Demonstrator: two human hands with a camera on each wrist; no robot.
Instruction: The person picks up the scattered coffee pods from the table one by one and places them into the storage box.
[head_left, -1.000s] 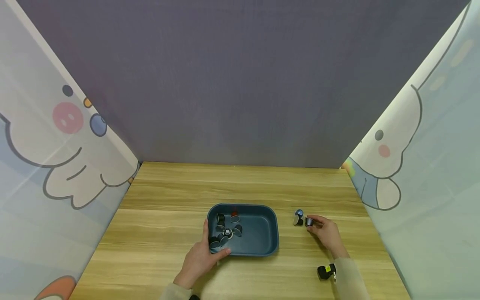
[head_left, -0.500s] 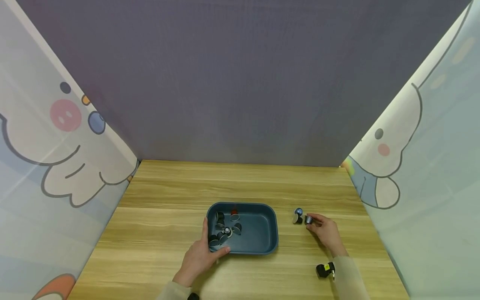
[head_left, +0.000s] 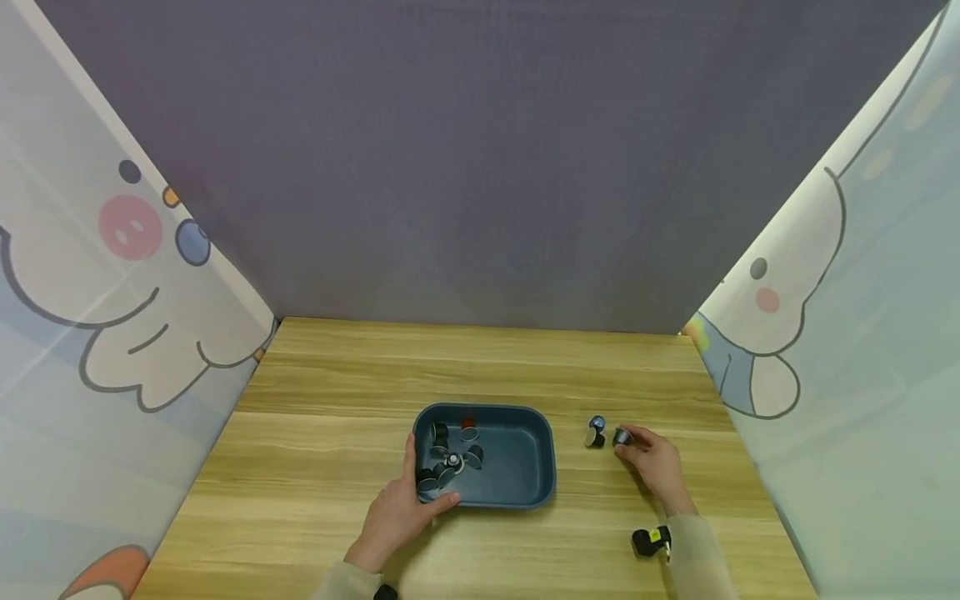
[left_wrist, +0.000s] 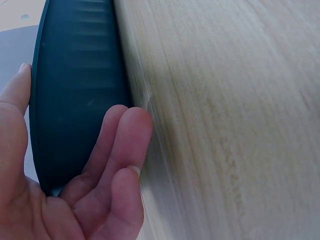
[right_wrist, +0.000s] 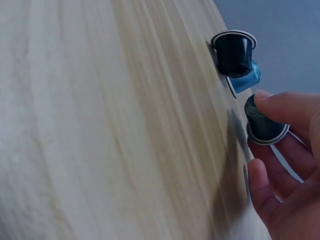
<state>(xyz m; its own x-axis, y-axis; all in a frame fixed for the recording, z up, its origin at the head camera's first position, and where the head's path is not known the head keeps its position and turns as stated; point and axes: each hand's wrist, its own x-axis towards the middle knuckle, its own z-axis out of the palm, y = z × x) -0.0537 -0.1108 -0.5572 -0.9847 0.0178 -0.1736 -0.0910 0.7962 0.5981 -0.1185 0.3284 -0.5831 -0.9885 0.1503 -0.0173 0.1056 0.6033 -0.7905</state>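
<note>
My left hand (head_left: 395, 515) grips the near left corner of a dark blue rectangular tray (head_left: 517, 460), thumb along the front rim. In the left wrist view, its lower fingers curl beside the tray's outer wall (left_wrist: 82, 65). Several dark coffee capsules (head_left: 446, 475) and a red one (head_left: 468, 429) lie in the tray's left half. To the tray's right, my right hand (head_left: 658, 468) pinches a dark grey coffee capsule (right_wrist: 265, 125) between thumb and fingers, close over the table. Just left of it are a blue capsule (head_left: 597, 422) and a black capsule (right_wrist: 234, 56).
A wooden table (head_left: 337, 375) lies under everything, with a dark grey panel (head_left: 480, 167) at its back. Cartoon-printed panels (head_left: 840, 375) flank both sides. A small black device with a yellow patch (head_left: 649, 540) sits at the right wrist.
My right hand has shifted slightly to the right with the capsule, which has tilted and stands a bit farther from the other two. My left hand stays on the tray.
</note>
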